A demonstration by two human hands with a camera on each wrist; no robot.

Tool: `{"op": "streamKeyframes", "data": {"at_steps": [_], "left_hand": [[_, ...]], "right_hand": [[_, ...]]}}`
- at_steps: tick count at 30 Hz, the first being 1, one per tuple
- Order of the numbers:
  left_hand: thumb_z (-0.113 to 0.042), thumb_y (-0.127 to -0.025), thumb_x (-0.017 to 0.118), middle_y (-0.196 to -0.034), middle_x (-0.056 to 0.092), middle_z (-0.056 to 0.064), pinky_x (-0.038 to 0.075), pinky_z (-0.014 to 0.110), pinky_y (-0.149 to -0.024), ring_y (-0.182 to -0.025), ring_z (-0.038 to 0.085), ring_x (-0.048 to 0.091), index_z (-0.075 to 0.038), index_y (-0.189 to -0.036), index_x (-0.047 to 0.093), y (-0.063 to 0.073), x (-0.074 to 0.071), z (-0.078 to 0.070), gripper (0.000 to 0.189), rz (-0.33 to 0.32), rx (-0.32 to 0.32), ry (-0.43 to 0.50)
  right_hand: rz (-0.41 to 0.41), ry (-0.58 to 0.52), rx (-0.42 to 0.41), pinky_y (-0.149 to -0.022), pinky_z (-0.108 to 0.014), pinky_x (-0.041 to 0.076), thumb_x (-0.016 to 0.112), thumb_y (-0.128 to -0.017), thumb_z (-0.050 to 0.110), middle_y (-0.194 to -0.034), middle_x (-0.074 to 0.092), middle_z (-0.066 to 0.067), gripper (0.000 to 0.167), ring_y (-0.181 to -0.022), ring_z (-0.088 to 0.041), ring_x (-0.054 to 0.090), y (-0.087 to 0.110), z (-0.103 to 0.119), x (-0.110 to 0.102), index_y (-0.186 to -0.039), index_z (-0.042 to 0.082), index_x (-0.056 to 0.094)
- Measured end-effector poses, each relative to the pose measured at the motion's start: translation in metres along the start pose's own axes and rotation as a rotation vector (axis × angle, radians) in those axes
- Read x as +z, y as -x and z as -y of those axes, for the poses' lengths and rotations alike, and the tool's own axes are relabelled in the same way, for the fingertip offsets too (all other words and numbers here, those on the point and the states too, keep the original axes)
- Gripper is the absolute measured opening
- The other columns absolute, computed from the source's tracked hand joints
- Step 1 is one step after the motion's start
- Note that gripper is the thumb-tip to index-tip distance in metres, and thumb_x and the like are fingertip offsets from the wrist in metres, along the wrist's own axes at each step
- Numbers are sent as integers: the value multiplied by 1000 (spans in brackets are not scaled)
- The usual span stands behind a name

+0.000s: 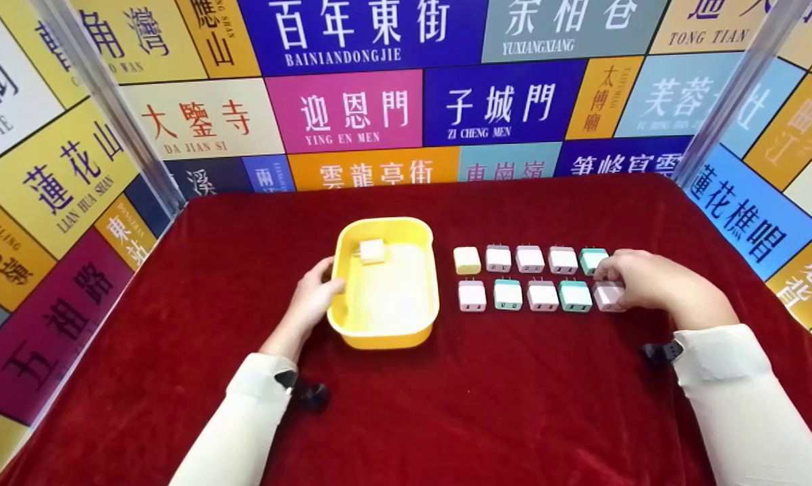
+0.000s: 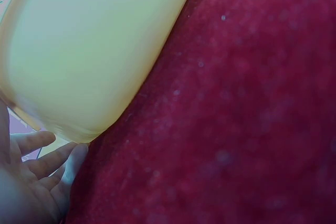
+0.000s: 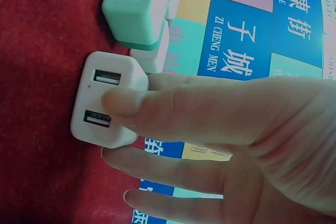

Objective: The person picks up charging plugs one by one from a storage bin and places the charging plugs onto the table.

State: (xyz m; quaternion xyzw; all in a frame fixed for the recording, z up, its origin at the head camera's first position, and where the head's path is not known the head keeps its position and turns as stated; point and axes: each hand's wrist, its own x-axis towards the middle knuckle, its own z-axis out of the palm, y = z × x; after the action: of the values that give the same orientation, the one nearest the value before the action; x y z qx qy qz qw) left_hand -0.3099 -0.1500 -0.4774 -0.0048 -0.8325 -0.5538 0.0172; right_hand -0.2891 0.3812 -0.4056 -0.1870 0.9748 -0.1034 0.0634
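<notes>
A yellow plastic tub (image 1: 383,341) stands left of centre on the table, with one white USB charger (image 1: 372,252) lying inside at its far left. My left hand (image 1: 316,291) grips the tub's left wall, thumb over the rim and the other fingers outside. At the right end of the near row, my right hand (image 1: 638,277) pinches a pale pink-white USB charger (image 3: 107,98). Its thumb lies over that charger's port side, and part of the charger is hidden. A green-and-white charger (image 3: 139,11) sits right beside it.
Two rows of chargers lie right of the tub, including a yellowish one (image 1: 467,260), a grey-topped one (image 1: 498,258) and a green-backed one (image 1: 507,295). Dark red cloth (image 1: 486,405) covers the table. Clear corner posts (image 1: 119,115) and sign-printed walls (image 1: 352,111) stand behind.
</notes>
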Motion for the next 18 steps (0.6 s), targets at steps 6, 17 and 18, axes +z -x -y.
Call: {"op": "streamKeyframes", "data": {"at_steps": [6, 17, 18], "left_hand": [[-9, -90, 57, -135, 67, 19, 50, 40, -98, -116, 29, 61, -4, -152, 57, 0, 0, 0, 62, 3, -2, 0], [-9, -90, 57, -129, 68, 19, 51, 32, -90, -111, 28, 63, -5, -150, 59, 0, 1, 0, 60, -11, -1, 2], [-9, -90, 57, -129, 68, 19, 51, 32, -90, -111, 28, 63, -5, -150, 59, 0, 1, 0, 60, -10, -2, 5]], "right_hand": [[-12, 20, -11, -77, -45, 49, 88, -74, 4, -94, 63, -8, 32, -90, -28, 55, 0, 0, -3, -104, 8, 78], [-47, 48, -14, -77, -48, 52, 82, -86, 8, -97, 64, -10, 22, -87, -25, 57, 5, 13, -16, -107, 8, 76], [-53, 52, -22, -78, -48, 52, 82, -87, 9, -98, 64, -10, 21, -88, -25, 57, 5, 14, -16, -107, 8, 76]]}}
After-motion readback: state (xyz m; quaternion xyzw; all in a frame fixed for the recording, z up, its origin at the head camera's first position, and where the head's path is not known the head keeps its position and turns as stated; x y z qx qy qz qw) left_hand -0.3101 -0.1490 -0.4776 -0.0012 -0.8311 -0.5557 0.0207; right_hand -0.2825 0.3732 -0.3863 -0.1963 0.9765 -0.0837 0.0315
